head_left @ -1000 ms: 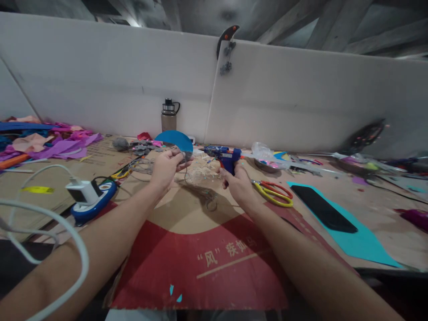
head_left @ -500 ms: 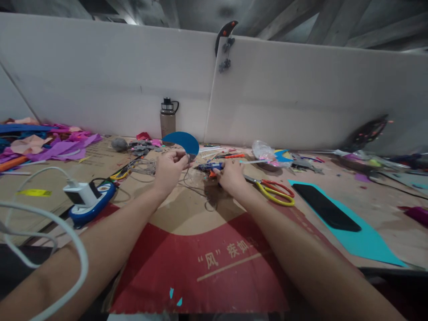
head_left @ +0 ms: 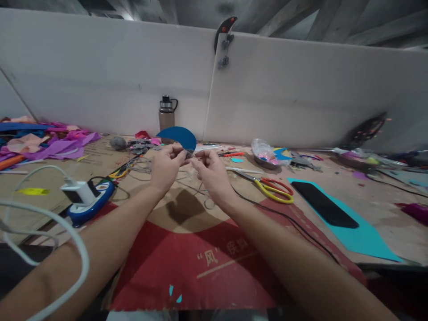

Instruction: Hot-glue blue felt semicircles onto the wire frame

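A blue crescent-shaped cutout (head_left: 179, 134) stands up from my left hand (head_left: 165, 167), pinched at its lower end between thumb and fingers. Close beside it, the fingertips of my right hand (head_left: 212, 171) are closed on a thin grey string at the crescent's lower tip; the fingers partly hide the spot. Loose grey string (head_left: 187, 182) trails over the cardboard (head_left: 187, 214) below both hands. A white stick (head_left: 245, 170) lies just right of my right hand. The blue tool seen there earlier is mostly hidden behind that hand.
Scissors (head_left: 274, 189) with red and yellow handles lie at right, near a black phone (head_left: 324, 203) on turquoise sheet. A black cable runs under my right forearm. At left are a blue power strip (head_left: 92, 205) and white cable (head_left: 78, 249). A bottle (head_left: 166, 118) stands behind.
My right hand has let go of the blue tool with the white stick and moved left to meet my left hand. The crescent has shifted slightly left.
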Motion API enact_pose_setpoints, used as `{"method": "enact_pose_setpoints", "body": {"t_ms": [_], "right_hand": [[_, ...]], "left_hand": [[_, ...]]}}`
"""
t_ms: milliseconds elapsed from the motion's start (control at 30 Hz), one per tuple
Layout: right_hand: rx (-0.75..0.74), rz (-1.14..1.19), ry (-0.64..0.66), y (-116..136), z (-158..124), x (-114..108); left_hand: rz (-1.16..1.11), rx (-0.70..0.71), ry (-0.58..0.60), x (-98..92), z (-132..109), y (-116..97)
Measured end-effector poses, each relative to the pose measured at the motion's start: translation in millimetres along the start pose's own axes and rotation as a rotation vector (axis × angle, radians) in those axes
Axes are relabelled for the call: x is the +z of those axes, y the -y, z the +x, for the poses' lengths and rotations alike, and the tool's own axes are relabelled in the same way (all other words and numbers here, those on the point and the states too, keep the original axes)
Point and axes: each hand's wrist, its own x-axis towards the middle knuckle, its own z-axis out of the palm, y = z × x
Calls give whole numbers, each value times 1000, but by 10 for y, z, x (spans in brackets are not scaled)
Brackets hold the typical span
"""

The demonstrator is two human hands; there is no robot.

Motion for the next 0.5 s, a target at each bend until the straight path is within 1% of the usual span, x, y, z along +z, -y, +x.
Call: {"method": "enact_pose_setpoints", "body": {"t_ms": [67, 133, 267, 500], "right_hand": [[-74, -108, -44, 15, 9, -73], [-114, -171, -97, 19, 27, -133], [-126, -234, -159, 8, 60, -205], [-112, -225, -162, -27, 72, -231]], "left_hand": [[-203, -138, 45, 42, -1, 18], [-306, -211, 73, 79, -17, 23], [-357, -252, 118, 118, -58, 13], [-387, -302, 118, 124, -71, 12]]}}
